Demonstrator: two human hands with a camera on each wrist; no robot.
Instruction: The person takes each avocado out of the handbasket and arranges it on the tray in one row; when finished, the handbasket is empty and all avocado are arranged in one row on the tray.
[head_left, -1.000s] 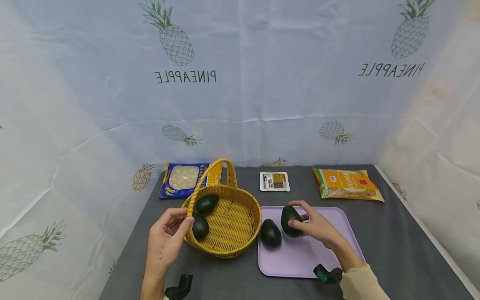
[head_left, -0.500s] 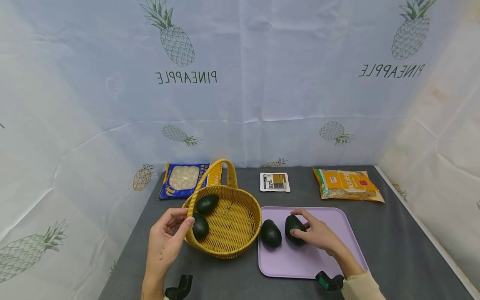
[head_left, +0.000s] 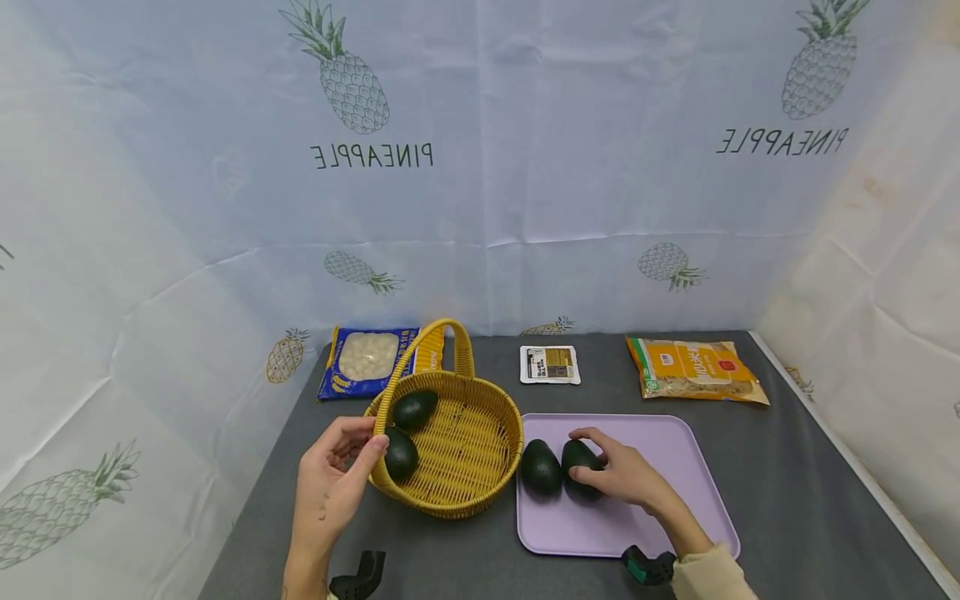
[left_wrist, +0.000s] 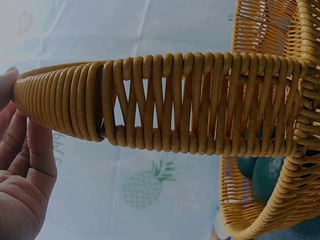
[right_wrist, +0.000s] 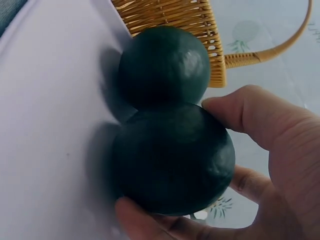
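A cloth-walled tabletop booth; whether in a home, lab or shop cannot be told.
Pale hanging cloth (head_left: 570, 200), printed with pineapples (head_left: 354, 92) and mirrored lettering (head_left: 371, 156), closes in the upper frame and both sides; a dark grey tabletop (head_left: 795, 483) spans the lower middle, grocery-style packets (head_left: 697, 369) near its far edge.

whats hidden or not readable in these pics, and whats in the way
Head view: left side of the nearer avocado in the basket, behind the handle and left hand.
Head view: part of the blue packet, behind the handle.
Head view: part of the held avocado, behind the right hand.
Head view: fine print on the white sachet, too small.
Right wrist view: most of the basket, cut off by the top edge.
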